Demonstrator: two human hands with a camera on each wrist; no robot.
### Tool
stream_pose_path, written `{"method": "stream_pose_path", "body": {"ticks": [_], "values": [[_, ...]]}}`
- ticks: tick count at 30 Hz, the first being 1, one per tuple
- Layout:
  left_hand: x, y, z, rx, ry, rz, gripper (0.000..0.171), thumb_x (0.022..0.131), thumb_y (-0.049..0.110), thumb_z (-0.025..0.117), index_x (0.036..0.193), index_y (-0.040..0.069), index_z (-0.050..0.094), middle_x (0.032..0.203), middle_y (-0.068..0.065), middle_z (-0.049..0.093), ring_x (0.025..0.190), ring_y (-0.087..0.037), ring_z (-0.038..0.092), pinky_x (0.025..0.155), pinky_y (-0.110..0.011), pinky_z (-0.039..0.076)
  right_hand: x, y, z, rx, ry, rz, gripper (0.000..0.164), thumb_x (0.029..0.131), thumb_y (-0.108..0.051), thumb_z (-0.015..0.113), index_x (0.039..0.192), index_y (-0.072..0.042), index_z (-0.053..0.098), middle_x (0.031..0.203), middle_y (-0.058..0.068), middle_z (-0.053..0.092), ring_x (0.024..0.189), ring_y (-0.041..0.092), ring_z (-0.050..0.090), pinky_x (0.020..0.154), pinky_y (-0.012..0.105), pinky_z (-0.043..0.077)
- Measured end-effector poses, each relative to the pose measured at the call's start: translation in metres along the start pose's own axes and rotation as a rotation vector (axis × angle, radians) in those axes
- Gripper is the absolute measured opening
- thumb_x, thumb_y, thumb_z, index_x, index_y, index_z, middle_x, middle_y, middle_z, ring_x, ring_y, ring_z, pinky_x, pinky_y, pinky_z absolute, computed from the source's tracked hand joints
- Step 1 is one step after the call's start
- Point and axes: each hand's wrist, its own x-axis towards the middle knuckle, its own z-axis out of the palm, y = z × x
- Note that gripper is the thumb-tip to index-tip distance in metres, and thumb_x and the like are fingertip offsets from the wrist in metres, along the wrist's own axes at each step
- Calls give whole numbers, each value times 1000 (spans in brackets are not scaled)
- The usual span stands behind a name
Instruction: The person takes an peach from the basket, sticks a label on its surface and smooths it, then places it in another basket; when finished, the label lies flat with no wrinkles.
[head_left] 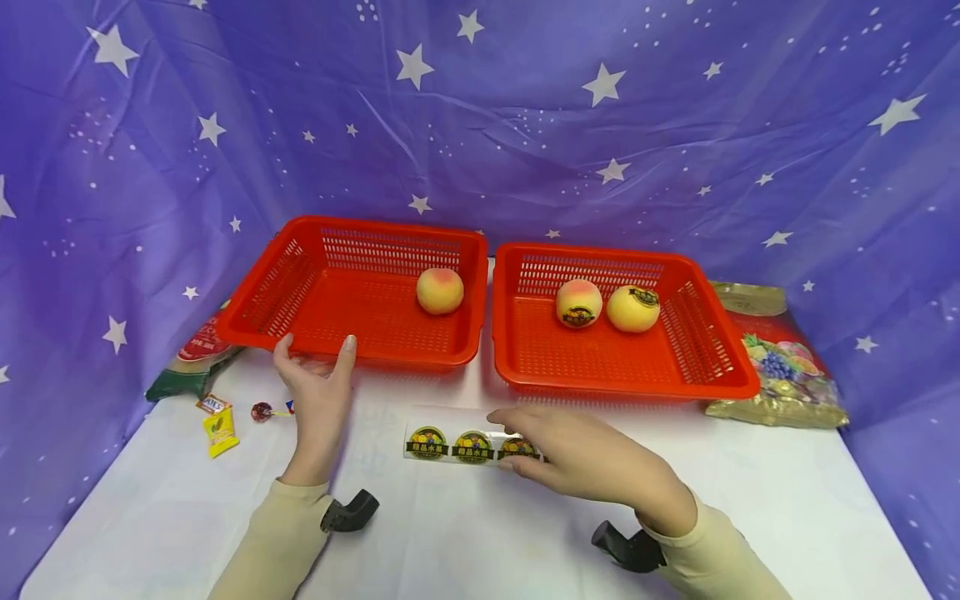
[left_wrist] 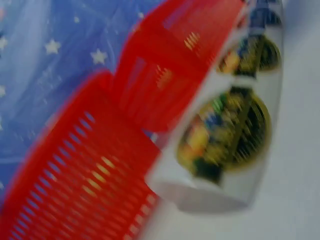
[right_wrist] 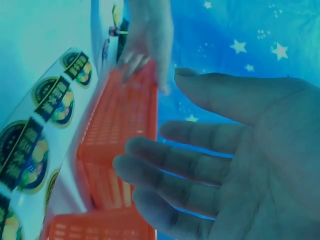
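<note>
My left hand (head_left: 318,408) is at the front rim of the left red basket (head_left: 420,360), thumb and fingers spread apart with nothing seen between them. Inside that basket lies one plain peach (head_left: 439,291). Over the right end of a white roll of round fruit stickers (head_left: 472,447) is my right hand (head_left: 581,454). The right wrist view shows its fingers (right_wrist: 195,137) loosely extended and its palm bare, with the sticker roll (right_wrist: 25,150) off to the side. In the left wrist view the roll (left_wrist: 215,190) looks curved and blurred; the left hand is out of that view.
The right red basket (head_left: 600,387) holds a peach (head_left: 578,302) and another peach (head_left: 633,308), both with stickers. A gold-and-red bag (head_left: 787,367) stands right of it. At left lie a green-and-red bag (head_left: 198,354), a yellow packet (head_left: 221,431) and a lollipop (head_left: 262,412).
</note>
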Motion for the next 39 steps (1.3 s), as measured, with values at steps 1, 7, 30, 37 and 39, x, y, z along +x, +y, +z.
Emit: {"method": "stream_pose_path", "body": {"ticks": [1,7,30,37,39], "values": [[1,-3,1,-3,2,-6,84,77,42,64,136,25,7,122,-6,27,92,-20,46,74,-24,39,3,-2,-1,-1,-5,-15,44,86,-42,52,124,-21,47,114,-13,54,103,2,51,88,27,42],[4,-15,5,-48,47,21,93,74,44,66,139,33,0,135,-5,18,101,-24,45,85,-33,39,31,-9,-19,77,-48,-71,38,87,-44,49,119,-24,50,102,-15,56,82,-1,52,75,21,44],[-2,1,3,-265,21,6,89,77,24,68,140,23,5,129,-8,21,111,-24,36,96,-44,33,235,52,-72,30,-334,251,55,82,-32,60,128,-9,40,125,4,45,108,18,42,93,36,37],[-1,0,4,-249,27,19,88,78,26,67,140,21,5,130,-10,21,113,-26,36,97,-44,32,264,70,-61,52,-307,339,57,83,-30,57,133,-9,36,133,5,40,119,21,37,100,39,31],[-2,0,3,-243,28,29,88,78,25,67,140,20,5,130,-11,20,113,-27,35,97,-44,31,268,73,-56,33,-316,345,61,83,-29,57,135,-9,33,135,6,38,121,22,36,101,38,30]]}}
